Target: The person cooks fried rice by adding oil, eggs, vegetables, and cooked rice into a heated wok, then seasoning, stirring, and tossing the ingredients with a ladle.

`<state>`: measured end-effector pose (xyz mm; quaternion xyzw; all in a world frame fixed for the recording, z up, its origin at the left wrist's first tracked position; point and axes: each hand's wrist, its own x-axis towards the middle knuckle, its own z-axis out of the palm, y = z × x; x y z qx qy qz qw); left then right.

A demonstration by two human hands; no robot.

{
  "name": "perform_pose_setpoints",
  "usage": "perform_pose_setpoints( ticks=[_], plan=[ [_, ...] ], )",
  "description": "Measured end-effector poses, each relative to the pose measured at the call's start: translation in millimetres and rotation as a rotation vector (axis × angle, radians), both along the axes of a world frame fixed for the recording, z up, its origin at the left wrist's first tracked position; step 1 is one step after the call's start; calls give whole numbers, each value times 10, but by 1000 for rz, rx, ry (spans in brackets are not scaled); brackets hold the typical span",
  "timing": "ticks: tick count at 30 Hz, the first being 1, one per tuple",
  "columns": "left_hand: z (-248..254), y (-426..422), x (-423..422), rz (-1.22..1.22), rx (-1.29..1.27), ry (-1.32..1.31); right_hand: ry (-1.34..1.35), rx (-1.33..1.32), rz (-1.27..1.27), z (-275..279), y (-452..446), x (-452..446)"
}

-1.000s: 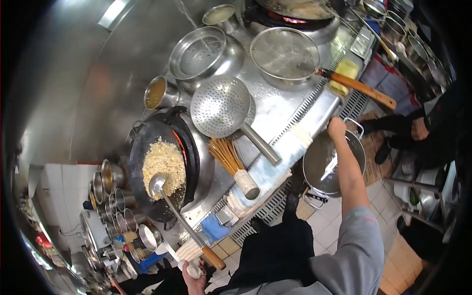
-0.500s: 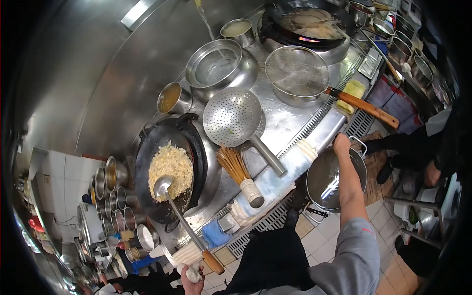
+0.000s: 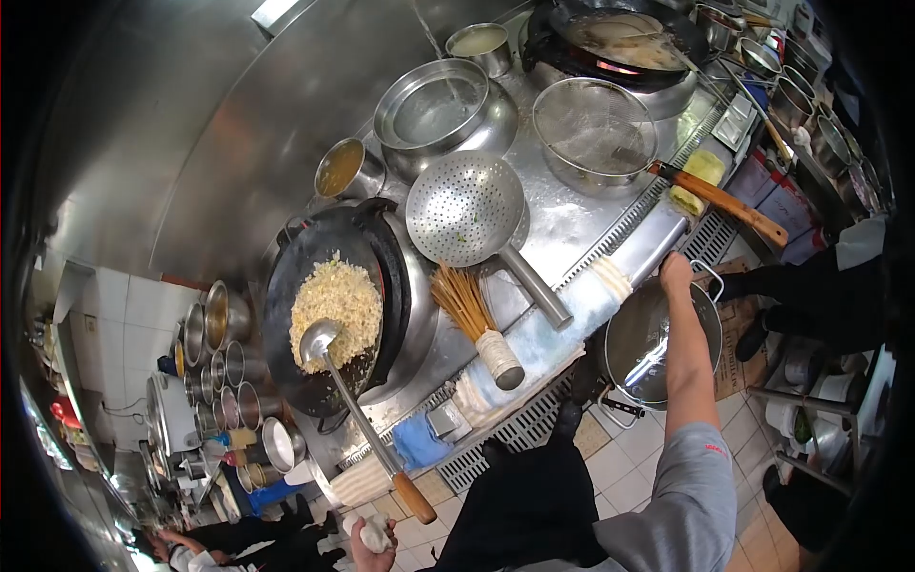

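Note:
My left hand (image 3: 370,550), at the bottom edge, is closed around a bunched white cloth (image 3: 377,533). My right hand (image 3: 676,273) reaches to the stove's front edge, above a big two-handled pot (image 3: 629,356). Its fingers are curled, and what they grip is hidden. In the tilted black wok (image 3: 278,315) lies fried rice (image 3: 334,303). A ladle (image 3: 321,336) rests with its bowl on the rice, its wooden handle sticking out near my left hand, untouched.
A perforated strainer (image 3: 463,212) and a bamboo brush (image 3: 496,357) lie beside the wok. Behind them stands a water-filled metal basin (image 3: 431,105). A mesh skimmer (image 3: 596,129) rests to the right. Another wok (image 3: 620,43) sits at the back. Other people stand at both sides.
The camera view has turned a little, so the stove items appear shifted right. Both hands keep nearly the same places, the left one still with the cloth.

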<state>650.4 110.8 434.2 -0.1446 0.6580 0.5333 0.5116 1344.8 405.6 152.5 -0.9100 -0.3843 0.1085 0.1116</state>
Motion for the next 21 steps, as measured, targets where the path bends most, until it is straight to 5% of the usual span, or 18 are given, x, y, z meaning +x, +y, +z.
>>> perform_pose_setpoints(
  ticks=[11, 13, 16, 21],
  plan=[
    [-56, -188, -189, -15, 3, 6, -83, -31, 23, 73, -61, 53],
    [-243, -286, -488, -88, 36, -65, -101, 162, 13, 220, -237, -82],
    [-410, -269, -703, -168, 109, -137, -22, 417, -152, 958, -547, -590],
    [-670, 31, -844, -198, 258, -114, 403, 887, 81, 2716, -987, -2501]
  ],
)
